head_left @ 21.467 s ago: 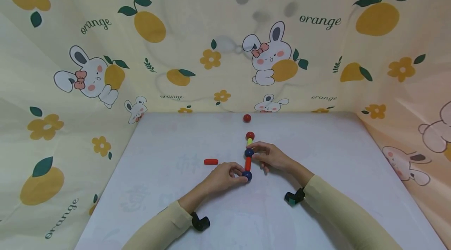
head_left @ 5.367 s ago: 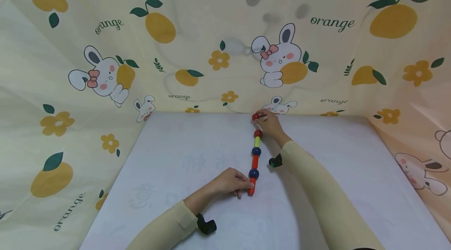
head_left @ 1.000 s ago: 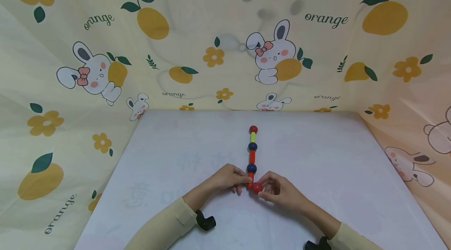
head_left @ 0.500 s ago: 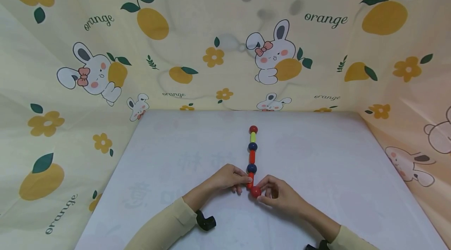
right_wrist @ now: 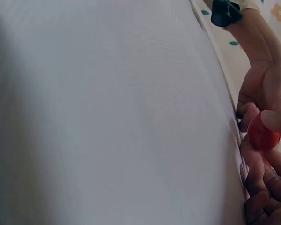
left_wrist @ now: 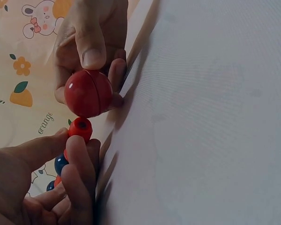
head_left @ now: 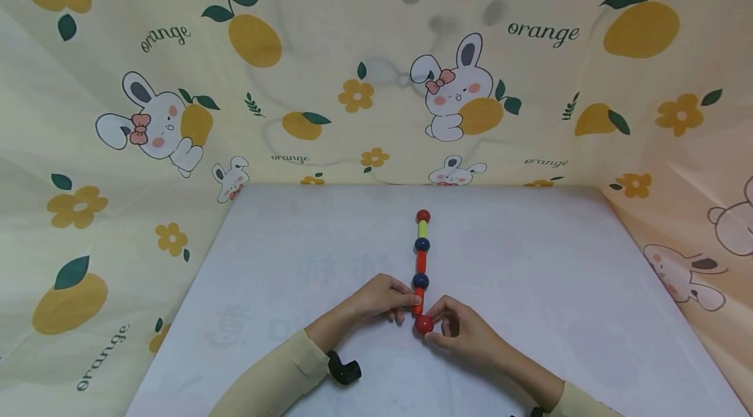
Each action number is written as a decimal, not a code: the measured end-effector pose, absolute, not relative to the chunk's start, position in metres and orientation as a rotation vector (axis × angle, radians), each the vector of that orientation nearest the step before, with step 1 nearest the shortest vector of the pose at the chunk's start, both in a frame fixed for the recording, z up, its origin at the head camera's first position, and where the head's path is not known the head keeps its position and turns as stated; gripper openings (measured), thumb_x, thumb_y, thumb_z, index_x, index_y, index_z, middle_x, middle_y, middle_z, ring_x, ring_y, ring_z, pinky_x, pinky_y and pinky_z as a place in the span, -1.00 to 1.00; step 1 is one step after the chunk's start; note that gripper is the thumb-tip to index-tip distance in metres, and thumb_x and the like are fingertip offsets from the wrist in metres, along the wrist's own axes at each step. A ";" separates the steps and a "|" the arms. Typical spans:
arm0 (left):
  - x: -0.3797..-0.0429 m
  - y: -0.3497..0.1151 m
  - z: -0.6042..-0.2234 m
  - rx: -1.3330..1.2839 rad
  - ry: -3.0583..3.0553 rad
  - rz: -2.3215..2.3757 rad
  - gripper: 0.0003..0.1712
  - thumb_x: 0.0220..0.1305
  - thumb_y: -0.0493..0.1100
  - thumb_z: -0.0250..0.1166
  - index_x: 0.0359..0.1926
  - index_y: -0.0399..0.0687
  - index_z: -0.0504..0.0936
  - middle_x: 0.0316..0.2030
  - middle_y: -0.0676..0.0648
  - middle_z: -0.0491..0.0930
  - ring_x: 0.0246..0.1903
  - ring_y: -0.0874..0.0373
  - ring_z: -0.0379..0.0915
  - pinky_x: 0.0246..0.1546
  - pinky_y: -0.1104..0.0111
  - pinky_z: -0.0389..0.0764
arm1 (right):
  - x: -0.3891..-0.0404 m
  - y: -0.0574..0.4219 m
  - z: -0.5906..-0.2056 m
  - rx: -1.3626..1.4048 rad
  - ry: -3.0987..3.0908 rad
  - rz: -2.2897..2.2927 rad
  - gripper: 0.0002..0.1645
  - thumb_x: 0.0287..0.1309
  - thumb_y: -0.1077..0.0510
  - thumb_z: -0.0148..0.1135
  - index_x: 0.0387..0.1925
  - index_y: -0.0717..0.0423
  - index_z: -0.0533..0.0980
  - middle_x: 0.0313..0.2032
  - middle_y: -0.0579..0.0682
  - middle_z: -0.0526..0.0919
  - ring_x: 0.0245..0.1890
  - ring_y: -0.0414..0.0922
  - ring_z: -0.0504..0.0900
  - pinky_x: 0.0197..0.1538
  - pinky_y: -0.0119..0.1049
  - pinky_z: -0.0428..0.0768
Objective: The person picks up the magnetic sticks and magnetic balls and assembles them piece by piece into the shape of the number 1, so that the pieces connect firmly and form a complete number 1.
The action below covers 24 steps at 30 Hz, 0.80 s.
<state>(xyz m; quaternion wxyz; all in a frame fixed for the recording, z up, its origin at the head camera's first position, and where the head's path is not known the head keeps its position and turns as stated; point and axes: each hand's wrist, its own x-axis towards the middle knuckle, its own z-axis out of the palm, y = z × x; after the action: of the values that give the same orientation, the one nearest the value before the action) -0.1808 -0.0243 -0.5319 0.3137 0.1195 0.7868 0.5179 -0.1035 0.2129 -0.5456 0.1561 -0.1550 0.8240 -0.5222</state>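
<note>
A row of beads runs away from me in the head view: a red ball, a yellow-green rod, a blue ball, a red rod, another blue ball and a nearer red rod. My left hand pinches that nearer rod, whose end hole shows in the left wrist view. Between thumb and fingers, my right hand grips a larger-looking red ball just off the rod's near end. Whether ball and rod touch, I cannot tell.
The white tabletop spreads around the row. Behind and beside it hangs a cream curtain printed with rabbits and oranges. A black wrist camera sits at the left cuff.
The loose red rod has joined the row's near end, in my left hand. My right hand has brought the back red ball forward, lately shifting it from beside the rod to its end.
</note>
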 end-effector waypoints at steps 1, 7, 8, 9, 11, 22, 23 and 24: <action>-0.181 -0.024 -0.532 0.314 2.073 1.369 -0.79 0.43 -0.09 0.48 -0.13 -0.17 0.85 -0.57 -0.11 0.72 -0.63 0.20 0.57 -0.55 0.49 0.52 | -0.103 0.212 -0.546 -0.447 2.365 -1.495 -0.60 0.25 0.14 0.58 0.01 0.09 0.57 -0.34 -0.02 0.59 -0.45 -0.26 0.47 -0.41 -0.42 0.48; -0.180 -0.024 -0.532 0.309 2.069 1.374 -0.78 0.43 -0.09 0.48 -0.14 -0.17 0.85 -0.57 -0.11 0.72 -0.63 0.21 0.56 -0.56 0.49 0.52 | -0.102 0.209 -0.548 -0.475 2.399 -1.495 -0.61 0.23 0.16 0.59 -0.02 0.08 0.55 -0.31 -0.03 0.62 -0.48 -0.29 0.45 -0.44 -0.42 0.46; -0.180 -0.024 -0.532 0.308 2.070 1.372 -0.78 0.43 -0.09 0.48 -0.14 -0.17 0.85 -0.57 -0.11 0.72 -0.63 0.21 0.56 -0.56 0.49 0.52 | -0.102 0.208 -0.548 -0.474 2.403 -1.492 -0.61 0.23 0.16 0.59 -0.03 0.07 0.55 -0.32 -0.04 0.61 -0.48 -0.29 0.45 -0.45 -0.42 0.46; -0.180 -0.024 -0.533 0.307 2.070 1.371 -0.78 0.43 -0.09 0.48 -0.13 -0.17 0.85 -0.57 -0.11 0.72 -0.63 0.21 0.56 -0.56 0.49 0.52 | -0.101 0.208 -0.548 -0.472 2.408 -1.489 -0.61 0.23 0.15 0.59 -0.03 0.07 0.55 -0.32 -0.04 0.61 -0.48 -0.29 0.45 -0.45 -0.42 0.46; -0.181 -0.024 -0.533 0.306 2.074 1.368 -0.78 0.43 -0.09 0.48 -0.13 -0.17 0.85 -0.57 -0.10 0.72 -0.63 0.22 0.56 -0.56 0.50 0.52 | -0.101 0.207 -0.547 -0.470 2.411 -1.487 -0.61 0.23 0.15 0.59 -0.04 0.07 0.54 -0.34 -0.04 0.60 -0.48 -0.29 0.45 -0.45 -0.42 0.46; -0.181 -0.024 -0.533 0.326 2.070 1.371 -0.79 0.43 -0.10 0.48 -0.13 -0.18 0.84 -0.60 -0.10 0.69 -0.64 0.22 0.55 -0.56 0.50 0.52 | -0.102 0.205 -0.549 -0.459 2.429 -1.485 -0.59 0.22 0.12 0.61 -0.05 0.07 0.53 -0.38 -0.04 0.58 -0.48 -0.28 0.46 -0.46 -0.41 0.46; -0.181 -0.024 -0.533 0.326 2.071 1.370 -0.79 0.43 -0.10 0.48 -0.13 -0.18 0.84 -0.60 -0.10 0.69 -0.64 0.22 0.55 -0.56 0.50 0.51 | -0.102 0.205 -0.549 -0.458 2.428 -1.487 -0.58 0.22 0.12 0.61 -0.05 0.07 0.53 -0.38 -0.04 0.58 -0.48 -0.28 0.46 -0.46 -0.41 0.45; -0.181 -0.024 -0.533 0.326 2.073 1.367 -0.79 0.43 -0.10 0.48 -0.13 -0.17 0.84 -0.60 -0.11 0.69 -0.64 0.22 0.54 -0.56 0.50 0.51 | -0.102 0.205 -0.549 -0.460 2.428 -1.488 -0.58 0.22 0.12 0.61 -0.05 0.06 0.53 -0.39 -0.03 0.58 -0.48 -0.28 0.46 -0.46 -0.42 0.45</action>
<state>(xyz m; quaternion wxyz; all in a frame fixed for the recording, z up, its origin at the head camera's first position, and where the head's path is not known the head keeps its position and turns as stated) -0.1811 -0.0242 -0.5331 0.3132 0.1235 0.7860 0.5185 -0.1022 0.2049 -0.5493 0.1282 -0.1580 0.8348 -0.5115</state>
